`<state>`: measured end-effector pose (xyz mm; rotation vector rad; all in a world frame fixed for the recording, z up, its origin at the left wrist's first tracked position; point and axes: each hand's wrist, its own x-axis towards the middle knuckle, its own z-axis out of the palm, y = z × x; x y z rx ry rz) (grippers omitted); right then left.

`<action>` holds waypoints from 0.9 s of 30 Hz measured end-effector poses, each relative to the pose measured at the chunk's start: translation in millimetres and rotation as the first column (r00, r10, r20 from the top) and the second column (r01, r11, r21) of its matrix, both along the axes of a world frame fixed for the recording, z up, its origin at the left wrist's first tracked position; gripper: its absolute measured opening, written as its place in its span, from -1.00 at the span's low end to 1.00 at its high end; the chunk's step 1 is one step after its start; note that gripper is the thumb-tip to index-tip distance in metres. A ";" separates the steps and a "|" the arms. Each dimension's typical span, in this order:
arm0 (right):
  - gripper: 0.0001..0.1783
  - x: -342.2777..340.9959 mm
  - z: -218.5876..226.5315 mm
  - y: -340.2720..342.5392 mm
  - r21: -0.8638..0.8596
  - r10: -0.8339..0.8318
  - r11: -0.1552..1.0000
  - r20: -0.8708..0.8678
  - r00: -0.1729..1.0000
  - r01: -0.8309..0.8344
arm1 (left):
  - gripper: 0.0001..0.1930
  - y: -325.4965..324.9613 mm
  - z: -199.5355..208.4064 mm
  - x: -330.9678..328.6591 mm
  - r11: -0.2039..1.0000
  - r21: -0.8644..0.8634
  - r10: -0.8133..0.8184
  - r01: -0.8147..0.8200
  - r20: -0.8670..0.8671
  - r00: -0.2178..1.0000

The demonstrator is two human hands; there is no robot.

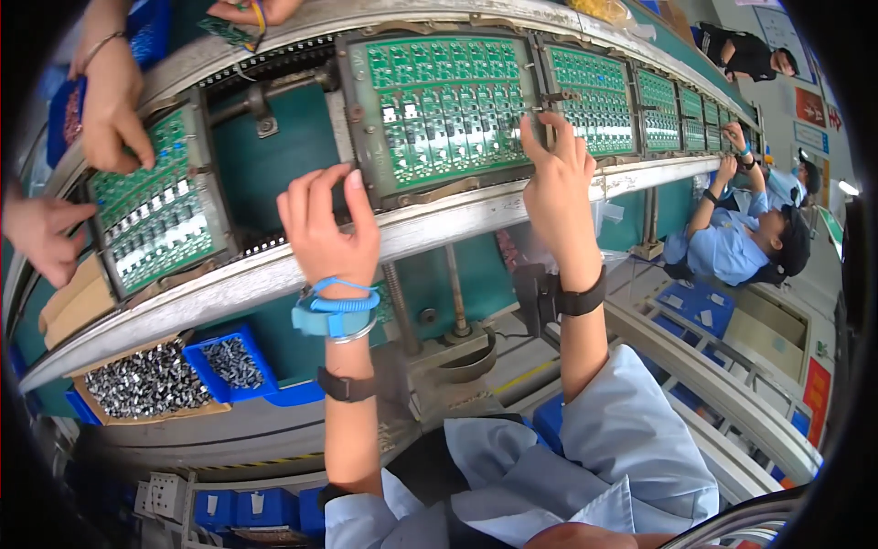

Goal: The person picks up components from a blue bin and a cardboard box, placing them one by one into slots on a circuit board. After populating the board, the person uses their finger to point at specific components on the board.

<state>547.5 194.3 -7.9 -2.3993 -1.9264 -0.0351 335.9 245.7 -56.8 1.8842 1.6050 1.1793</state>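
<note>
A framed panel of green circuit boards [448, 110] lies on the conveyor in front of me, with rows of white and dark parts on it. My left hand [329, 224] is at the panel's lower left corner over the pale rail, fingers bent and thumb apart, with nothing visible in it. At the panel's right edge is my right hand [560, 183], index and middle fingers stretched toward the frame, nothing visible between them. A blue coiled strap band [337, 316] circles my left wrist; a dark band [582, 295] is on my right.
More framed board panels [593, 99] run along the conveyor to the right. At left, a co-worker's hands [114, 123] work over another panel [155, 206]. Below the rail [430, 224] stand a cardboard box of metal parts [146, 380] and a blue bin [230, 363]. Co-workers [732, 242] sit further right.
</note>
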 end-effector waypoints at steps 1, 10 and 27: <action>-0.40 -4.3 6.1 -3.1 0.023 -0.001 1.000 -0.035 0.999 0.001 | -0.94 -3.9 4.5 -5.9 1.000 0.014 0.006 -0.006 -0.011 1.000; -0.62 -141.0 76.2 -50.2 0.320 0.138 0.947 -0.374 0.917 -0.012 | -0.91 -85.5 78.1 -145.3 0.998 -0.042 -0.044 0.046 0.058 0.997; -0.82 -624.8 -4.5 -93.6 0.203 0.676 0.707 -0.475 0.563 -0.678 | -0.72 -212.2 5.9 -544.6 0.875 -0.216 0.322 -0.433 -0.408 0.855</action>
